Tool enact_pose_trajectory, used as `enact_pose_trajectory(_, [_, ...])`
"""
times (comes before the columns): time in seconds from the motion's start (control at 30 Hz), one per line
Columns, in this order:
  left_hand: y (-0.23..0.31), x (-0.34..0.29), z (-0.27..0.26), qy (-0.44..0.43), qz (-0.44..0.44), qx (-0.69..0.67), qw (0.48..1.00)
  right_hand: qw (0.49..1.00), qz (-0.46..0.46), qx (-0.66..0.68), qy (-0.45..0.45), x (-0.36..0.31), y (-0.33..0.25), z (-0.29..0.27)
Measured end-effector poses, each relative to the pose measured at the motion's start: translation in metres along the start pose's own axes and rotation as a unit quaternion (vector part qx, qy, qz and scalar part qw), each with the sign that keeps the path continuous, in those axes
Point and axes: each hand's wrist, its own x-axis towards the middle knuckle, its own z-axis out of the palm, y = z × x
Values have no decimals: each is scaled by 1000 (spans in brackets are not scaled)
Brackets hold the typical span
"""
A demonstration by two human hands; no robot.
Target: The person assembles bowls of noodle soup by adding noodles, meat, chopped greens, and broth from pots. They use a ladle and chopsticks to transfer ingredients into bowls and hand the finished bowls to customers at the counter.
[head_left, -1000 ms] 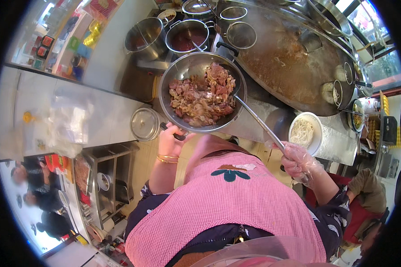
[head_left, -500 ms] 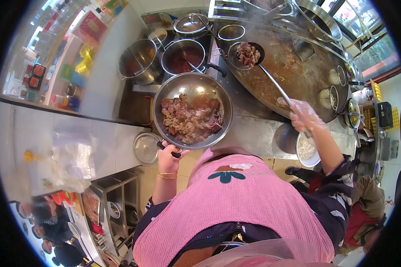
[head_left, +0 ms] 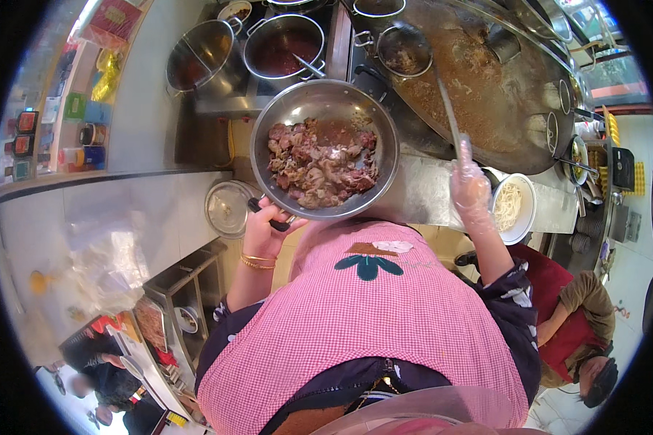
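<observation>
My left hand (head_left: 267,223) is closed round the black handle of a wide steel pan (head_left: 384,174). Pieces of cooked meat (head_left: 321,168) and a little brown liquid lie in the pan. In a clear plastic glove, my right hand (head_left: 470,190) grips a long-handled metal ladle (head_left: 451,116). The ladle's shaft reaches away toward a round strainer (head_left: 386,64) at the near-left rim of the big wok. Blur keeps the ladle's head from showing clearly. Dark bits show within the strainer.
A large wok (head_left: 471,109) of brown broth fills the far right. A white bowl of noodles (head_left: 516,210) stands beside my right hand. Two steel pots, one with red sauce (head_left: 283,56), stand far left. A glass lid (head_left: 225,210) lies left; a person (head_left: 559,319) is at right.
The meat heaped in the ladle earlier no longer shows there. My right hand has drawn in leftward, and the ladle's shaft stands steeper. The surroundings have shifted upward in view.
</observation>
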Motion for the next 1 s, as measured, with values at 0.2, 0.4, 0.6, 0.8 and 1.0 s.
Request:
enact_pose_trajectory(0.2, [-1, -4, 11, 0, -8, 26, 1000, 920, 49, 378, -90, -60, 28, -75])
enact_pose_trajectory(0.4, [-3, -20, 26, 12, 51, 74, 996, 872, 56, 421, -242, -123, 23, -103])
enact_pose_trajectory(0.6, [-8, -24, 35, 14, 80, 135, 988, 964, -117, 169, -171, -94, 13, -85])
enact_pose_trajectory(0.8, [-15, -21, 25, 0, 207, 255, 945, 764, 48, 448, -462, -113, -14, -106])
enact_pose_trajectory(1.0, [-23, -15, 20, -3, 228, 161, 960, 522, 264, 615, -528, -106, -21, -103])
